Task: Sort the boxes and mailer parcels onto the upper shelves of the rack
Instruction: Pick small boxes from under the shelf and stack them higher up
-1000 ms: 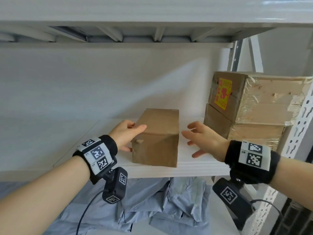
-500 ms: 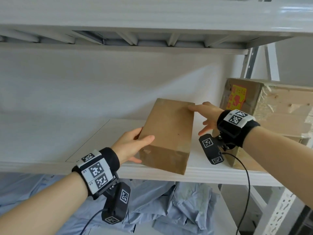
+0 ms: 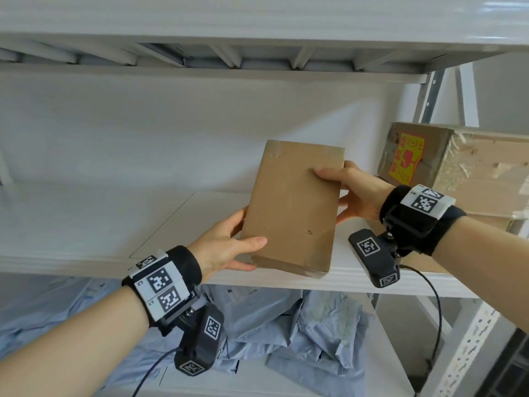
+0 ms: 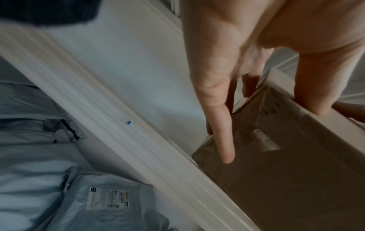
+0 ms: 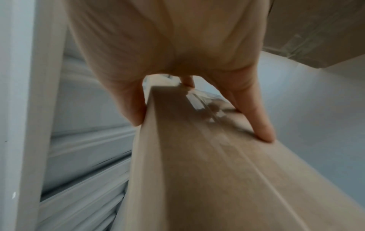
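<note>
A plain brown cardboard box (image 3: 292, 207) is tilted up on its near bottom edge at the front of the white shelf (image 3: 86, 224). My left hand (image 3: 229, 247) grips its lower left corner, thumb on the top face. My right hand (image 3: 347, 187) grips its upper right edge, thumb on top and fingers behind. The left wrist view shows the box (image 4: 286, 171) from below, with a finger of my left hand (image 4: 223, 125) along its taped edge. In the right wrist view my right hand (image 5: 197, 112) pinches the box (image 5: 207, 171) across its narrow side.
A larger taped carton (image 3: 458, 173) with a yellow and red label stands on the shelf at the right, close to my right wrist. Several blue-grey mailer parcels (image 3: 286, 333) lie on the shelf below. A rack upright (image 3: 463, 351) stands at the right.
The box has been tipped up from lying flat on the shelf. My right hand moved from in front of the carton to the box's far right edge and took hold.
</note>
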Action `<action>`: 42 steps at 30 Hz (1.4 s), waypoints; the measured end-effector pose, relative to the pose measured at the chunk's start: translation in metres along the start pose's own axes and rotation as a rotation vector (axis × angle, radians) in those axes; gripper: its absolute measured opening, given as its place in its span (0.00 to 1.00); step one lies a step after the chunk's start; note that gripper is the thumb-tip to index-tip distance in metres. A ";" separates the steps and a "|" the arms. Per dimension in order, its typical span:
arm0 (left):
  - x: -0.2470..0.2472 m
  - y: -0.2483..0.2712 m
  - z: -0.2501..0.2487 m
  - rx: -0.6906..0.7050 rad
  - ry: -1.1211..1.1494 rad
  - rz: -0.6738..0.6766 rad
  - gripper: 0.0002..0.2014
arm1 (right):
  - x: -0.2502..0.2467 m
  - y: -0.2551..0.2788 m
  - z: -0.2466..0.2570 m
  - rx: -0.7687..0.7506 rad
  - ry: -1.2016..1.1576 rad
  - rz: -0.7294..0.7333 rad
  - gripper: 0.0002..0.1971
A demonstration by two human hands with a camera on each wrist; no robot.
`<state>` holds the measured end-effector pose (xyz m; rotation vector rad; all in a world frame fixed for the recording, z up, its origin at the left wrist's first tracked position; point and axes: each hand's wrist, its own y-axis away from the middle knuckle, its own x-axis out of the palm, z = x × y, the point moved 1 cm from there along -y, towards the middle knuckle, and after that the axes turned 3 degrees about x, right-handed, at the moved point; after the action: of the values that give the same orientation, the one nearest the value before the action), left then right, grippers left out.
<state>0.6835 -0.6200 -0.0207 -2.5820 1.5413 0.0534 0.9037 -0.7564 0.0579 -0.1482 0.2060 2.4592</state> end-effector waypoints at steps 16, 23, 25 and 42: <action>0.005 0.048 0.048 0.105 0.163 -0.030 0.32 | 0.053 0.120 -0.035 -0.476 0.024 -0.130 0.44; 0.022 0.089 0.099 0.037 0.127 0.015 0.33 | 0.064 0.159 -0.099 -0.458 0.021 -0.208 0.41; 0.028 0.099 0.119 0.002 0.119 0.041 0.33 | 0.066 0.165 -0.124 -0.428 0.022 -0.224 0.41; 0.114 0.141 0.347 -0.523 -0.035 0.276 0.34 | 0.043 0.165 -0.418 0.165 -0.190 -0.271 0.38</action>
<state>0.6270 -0.7400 -0.3895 -2.6705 2.0887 0.6012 0.7892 -0.9350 -0.3411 0.1211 0.2848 2.1601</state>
